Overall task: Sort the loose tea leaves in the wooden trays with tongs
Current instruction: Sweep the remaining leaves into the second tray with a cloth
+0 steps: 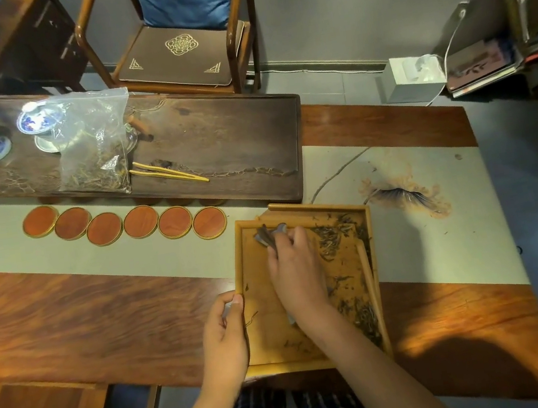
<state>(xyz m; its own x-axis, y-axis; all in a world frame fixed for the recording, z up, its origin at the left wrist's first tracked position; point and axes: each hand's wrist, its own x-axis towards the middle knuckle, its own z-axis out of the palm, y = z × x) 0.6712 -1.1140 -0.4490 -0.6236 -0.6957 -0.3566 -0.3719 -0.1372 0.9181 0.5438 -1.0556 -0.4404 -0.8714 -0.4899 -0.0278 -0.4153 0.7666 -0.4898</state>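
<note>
Tea leaves (336, 239) are piled mostly along the right side of the wooden tray (310, 288), lower centre of the frame. Right hand (295, 269) is wrapped around dark metal tongs (270, 236), tips blurry near the tray's top-left corner. Left hand (224, 327) pinches the tray's left rim. Risk as I see it: a fast sweep flicks leaves over the low rim onto the table runner (163, 249), or nudges the bamboo tongs (168, 176) further up.

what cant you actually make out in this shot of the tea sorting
Head view, the only one:
- Tips of the metal tongs: motion blur, so whether they pinch a leaf is unclear.
- Tray floor under the right hand and forearm: covered.
- What the left hand pinches at the tray edge: mostly hidden by its fingers.
- Contents of the plastic bag: glare and creases.
</note>
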